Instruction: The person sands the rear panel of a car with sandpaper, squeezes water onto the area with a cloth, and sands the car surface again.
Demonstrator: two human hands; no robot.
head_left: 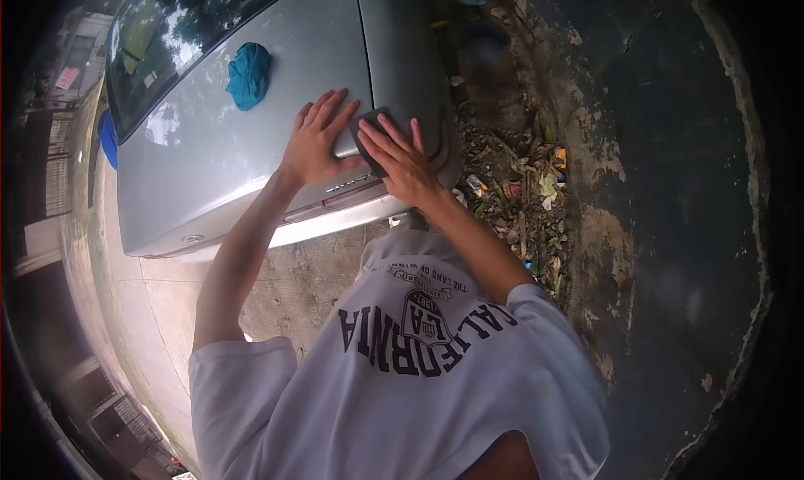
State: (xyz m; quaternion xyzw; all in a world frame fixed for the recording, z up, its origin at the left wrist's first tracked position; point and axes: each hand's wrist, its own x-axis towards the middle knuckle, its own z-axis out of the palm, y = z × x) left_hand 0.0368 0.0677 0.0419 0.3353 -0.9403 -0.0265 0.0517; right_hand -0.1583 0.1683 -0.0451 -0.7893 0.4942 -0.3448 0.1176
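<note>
A silver car stands in front of me, its trunk lid and rear corner close to my hands. My left hand lies flat on the trunk lid, fingers spread, holding nothing. Just to its right, my right hand presses a dark grey rectangular pad against the car's rear corner, near the seam beside the trunk lid. The fingers lie over the pad and cover much of it. A crumpled teal cloth rests on the trunk lid, beyond my left hand and apart from it.
A dark wall with peeling paint runs along the right. Between it and the car lies a strip of dirt, leaves and litter. Concrete ground is below the bumper. Something blue shows past the car's left side.
</note>
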